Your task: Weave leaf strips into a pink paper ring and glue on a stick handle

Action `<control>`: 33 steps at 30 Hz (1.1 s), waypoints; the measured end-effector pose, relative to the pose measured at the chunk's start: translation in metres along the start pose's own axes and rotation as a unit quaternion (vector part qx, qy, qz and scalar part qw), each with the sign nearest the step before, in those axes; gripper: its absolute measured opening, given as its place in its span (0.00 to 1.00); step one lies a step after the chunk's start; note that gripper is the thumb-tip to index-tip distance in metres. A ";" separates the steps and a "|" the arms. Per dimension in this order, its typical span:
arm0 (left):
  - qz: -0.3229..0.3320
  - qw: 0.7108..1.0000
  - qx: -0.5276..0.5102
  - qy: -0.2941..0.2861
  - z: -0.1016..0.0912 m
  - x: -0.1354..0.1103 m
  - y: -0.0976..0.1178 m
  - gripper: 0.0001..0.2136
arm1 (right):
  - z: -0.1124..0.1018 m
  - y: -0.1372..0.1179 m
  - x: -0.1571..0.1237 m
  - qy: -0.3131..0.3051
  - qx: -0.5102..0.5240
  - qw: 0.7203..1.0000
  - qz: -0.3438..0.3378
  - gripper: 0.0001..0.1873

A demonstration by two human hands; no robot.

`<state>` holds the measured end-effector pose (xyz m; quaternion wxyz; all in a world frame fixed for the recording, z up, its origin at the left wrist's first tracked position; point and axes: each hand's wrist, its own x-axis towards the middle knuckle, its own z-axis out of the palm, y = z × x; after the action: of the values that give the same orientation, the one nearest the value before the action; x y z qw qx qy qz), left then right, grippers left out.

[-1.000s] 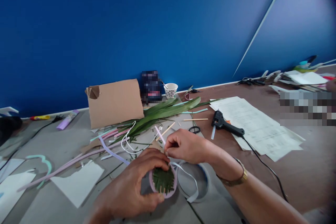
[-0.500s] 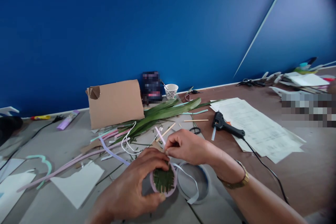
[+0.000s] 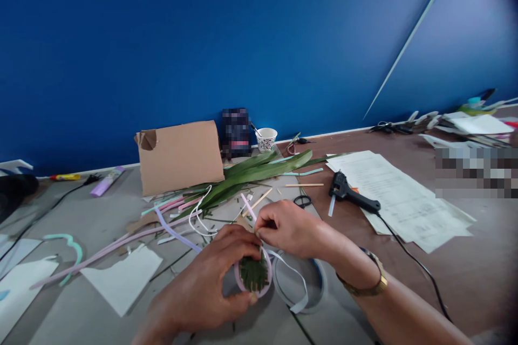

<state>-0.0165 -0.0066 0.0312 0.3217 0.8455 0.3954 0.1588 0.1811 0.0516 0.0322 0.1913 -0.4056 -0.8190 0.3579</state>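
My left hand is wrapped round a small round piece with a pink rim and a face of woven green leaf strips, held low over the table. My right hand is closed in a pinch at the top edge of that piece, on a thin pink strip that runs up and away from it. A gold watch sits on my right wrist. A white ring with a loose white strip lies just right of the woven piece.
Long green leaves and coloured paper strips lie beyond my hands. A cardboard sheet, a paper cup, small scissors, a black glue gun with its cord and printed sheets are on the table. Blue wall behind.
Both hands and the woven piece have stayed almost in place; my left fingers have closed a little more over the piece. The view has shifted slightly.
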 end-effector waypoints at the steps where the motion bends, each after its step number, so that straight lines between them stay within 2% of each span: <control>1: -0.003 1.000 0.000 0.001 0.000 0.000 0.000 0.22 | 0.001 0.000 0.000 0.007 -0.012 1.000 -0.003 0.08; 4: -0.004 1.000 -0.006 0.003 0.001 -0.002 0.000 0.22 | 0.002 0.000 0.000 0.014 -0.003 1.000 0.002 0.07; 13: 0.026 0.999 -0.019 0.017 -0.001 -0.003 0.003 0.21 | 0.000 0.011 0.005 -0.036 0.164 0.985 0.047 0.07; 19: 0.026 0.999 -0.023 0.030 0.000 -0.004 0.003 0.22 | 0.002 0.015 0.009 -0.061 0.327 0.936 0.112 0.03; 23: 0.046 0.997 -0.027 0.055 0.000 -0.007 0.002 0.22 | -0.001 0.013 0.011 -0.044 0.316 0.939 0.132 0.04; 26: 0.062 0.995 -0.020 0.071 0.000 -0.009 0.002 0.24 | -0.001 0.019 0.014 -0.013 0.270 0.953 0.138 0.03; 29: 0.072 0.994 -0.021 0.077 0.000 -0.010 0.001 0.25 | -0.001 0.029 0.017 0.056 0.200 0.968 0.139 0.04; 33: 0.075 0.992 -0.046 0.087 0.002 -0.011 -0.001 0.25 | -0.006 0.036 0.019 0.142 0.118 0.974 0.129 0.08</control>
<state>-0.0234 -0.0154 0.0284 0.3118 0.8402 0.3495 0.2734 0.1923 0.0842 0.0097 0.3043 -0.5295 -0.6762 0.4120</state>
